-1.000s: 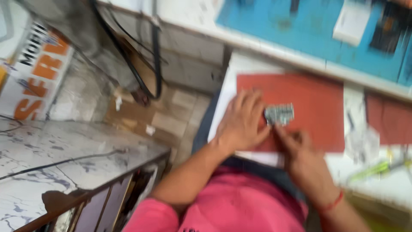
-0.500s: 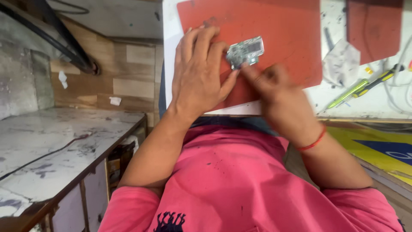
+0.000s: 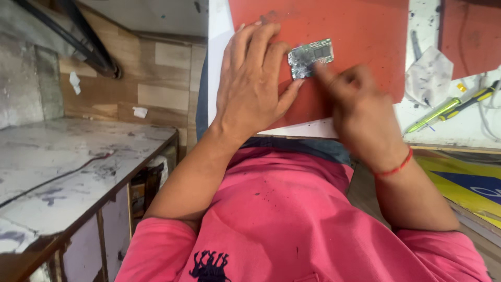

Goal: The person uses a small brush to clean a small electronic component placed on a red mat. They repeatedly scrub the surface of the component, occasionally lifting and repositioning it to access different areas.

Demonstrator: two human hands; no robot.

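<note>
Looking down past a pink shirt [image 3: 292, 219], the view shows both forearms reaching onto a white workbench [image 3: 218, 62] whose near edge meets the person's waist. The left hand [image 3: 255, 83] lies palm down and spread flat on a red rectangular rubber work mat [image 3: 365, 36], its thumb tip touching the near left edge of a small green-and-silver printed circuit board [image 3: 310, 56]. The right hand [image 3: 360, 112], blurred by motion, is loosely curled with its index finger extended to the board's near right corner; whether it holds anything cannot be told. The board lies flat on the mat, toward the mat's middle, pinned lightly between thumb and fingertip.

Judged by appearance, the board is light, thin and rigid, likely to skate on the mat if pushed, with fragile soldered parts on its face; the bare edges and corners are the safer places to take hold.

Farther right, near the bench's right edge, lie a crumpled grey cloth [image 3: 429, 73] and two yellow-green screwdrivers [image 3: 449, 108].
</note>
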